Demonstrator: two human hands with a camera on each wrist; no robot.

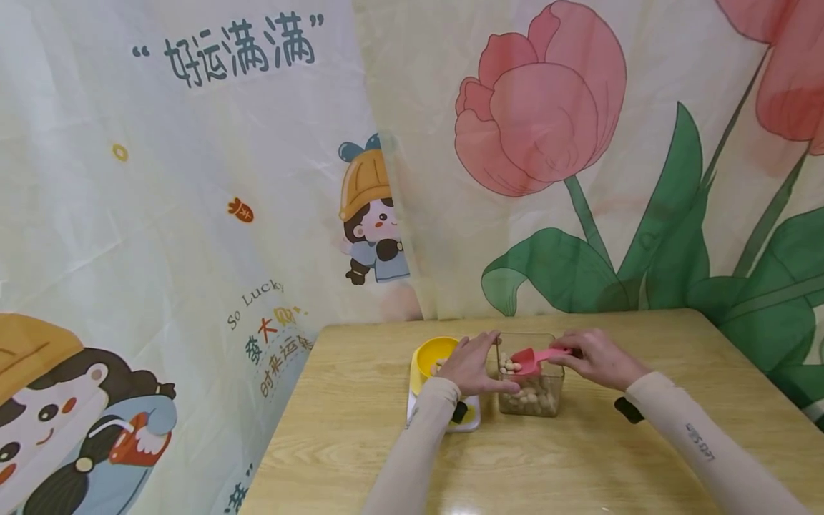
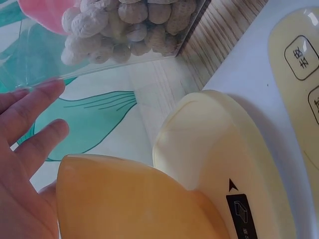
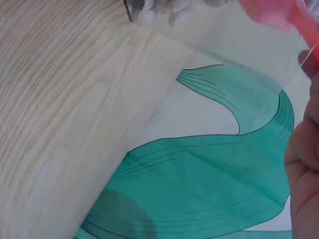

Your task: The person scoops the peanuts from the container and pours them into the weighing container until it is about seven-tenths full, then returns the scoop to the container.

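Note:
My right hand (image 1: pixel 599 354) grips the handle of a pink scoop (image 1: pixel 529 363) over a clear square container (image 1: pixel 558 392). The scoop's bowl lies inside the container's upper part, with peanuts (image 1: pixel 508 365) at its mouth. More unshelled peanuts (image 2: pixel 133 17) fill the container's lower part. Between the container and a yellow bowl (image 1: pixel 426 353), my left hand (image 1: pixel 473 363) spreads its fingers; in the left wrist view its fingertips (image 2: pixel 52 87) touch the container's edge. The bowl stands on a white kitchen scale (image 1: pixel 412 406) with a cream platform (image 2: pixel 197 129). Something pale lies in the bowl.
The wooden table (image 1: pixel 347 415) runs back to a printed cloth (image 1: pixel 438 243) with tulips and cartoon figures. In the left wrist view, the scale's button panel (image 2: pixel 299 64) lies at the right. Each wrist carries a dark strap piece (image 1: pixel 629 410).

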